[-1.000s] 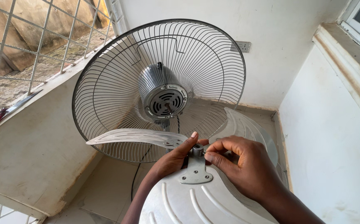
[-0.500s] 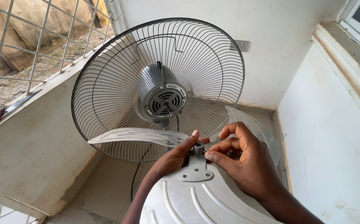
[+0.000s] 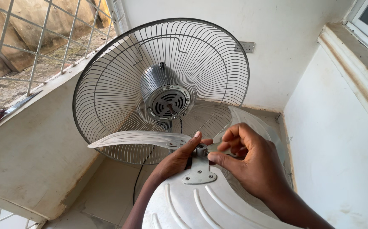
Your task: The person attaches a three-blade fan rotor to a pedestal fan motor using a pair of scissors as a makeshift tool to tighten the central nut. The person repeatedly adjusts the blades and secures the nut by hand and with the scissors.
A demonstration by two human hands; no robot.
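Note:
I hold a white three-bladed fan blade assembly [image 3: 201, 203] in front of me, its metal hub [image 3: 201, 150] and grey bracket facing up. My left hand [image 3: 176, 161] grips the assembly from below at the hub, thumb pointing up beside it. My right hand [image 3: 245, 159] pinches the hub with thumb and fingertips. One blade [image 3: 137, 139] sticks out to the left, another [image 3: 251, 125] lies behind my right hand. Behind stands the fan's rear wire guard [image 3: 107, 85] with the bare motor [image 3: 167, 99] and its shaft in the middle.
A white ledge [image 3: 31, 127] runs along the left under a white window grille [image 3: 44, 38]; a red-handled knife [image 3: 6, 112] lies on it. A wall socket [image 3: 246, 46] sits on the back wall. A white wall and windowsill [image 3: 353, 63] close in on the right. A black cord hangs below the motor.
My right hand's fingers have shifted around the hub, opening up from a closed pinch into a looser turning grip. The blade assembly and left hand have barely moved.

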